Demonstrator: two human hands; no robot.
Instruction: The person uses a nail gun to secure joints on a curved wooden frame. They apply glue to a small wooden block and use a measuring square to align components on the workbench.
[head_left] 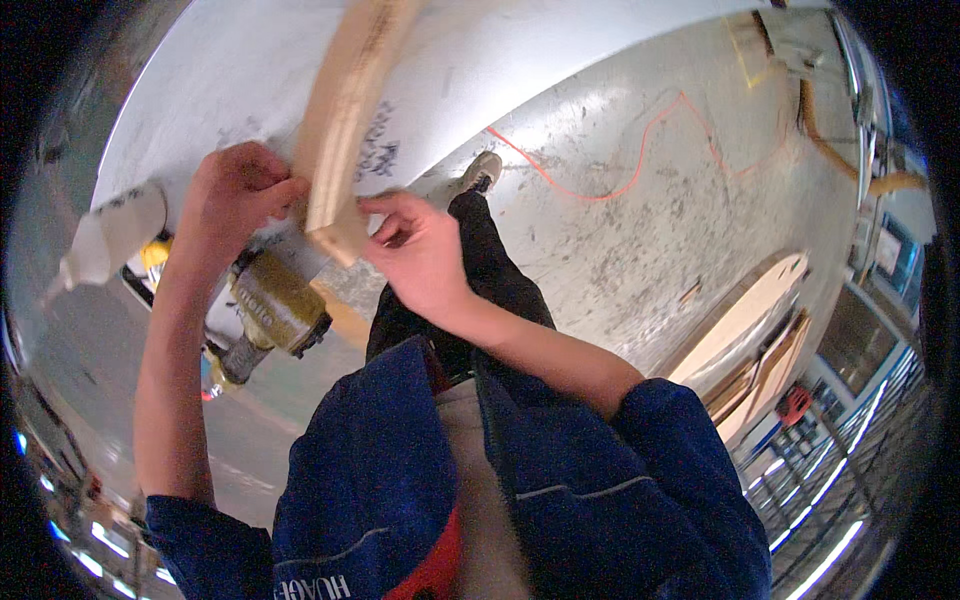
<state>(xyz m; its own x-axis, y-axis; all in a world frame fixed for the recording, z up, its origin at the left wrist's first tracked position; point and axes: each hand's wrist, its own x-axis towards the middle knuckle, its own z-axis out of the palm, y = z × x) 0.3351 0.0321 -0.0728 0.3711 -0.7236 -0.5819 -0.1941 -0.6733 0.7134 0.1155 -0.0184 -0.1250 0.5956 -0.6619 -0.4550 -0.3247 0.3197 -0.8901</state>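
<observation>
A long pale wooden strip [348,130], with layered edges like plywood, runs from the top of the view down toward me, its near end between my hands. My left hand [230,195] is closed, with curled fingers and fingertips against the strip's left side. On the other side, my right hand [425,255] has bent fingers at the strip's near end, gripping it there. Motion blurs the fingertips slightly, and the strip hides part of them. Beneath the strip is a white panel [500,45] with dark handwriting on it.
Below my left hand lies a yellow and black nail gun [275,305], near the panel's edge. A whitish squeeze bottle [115,235] lies at the left. An orange hose [610,197] snakes over the grey floor [600,270]. Wooden boards [740,310] lie at the right.
</observation>
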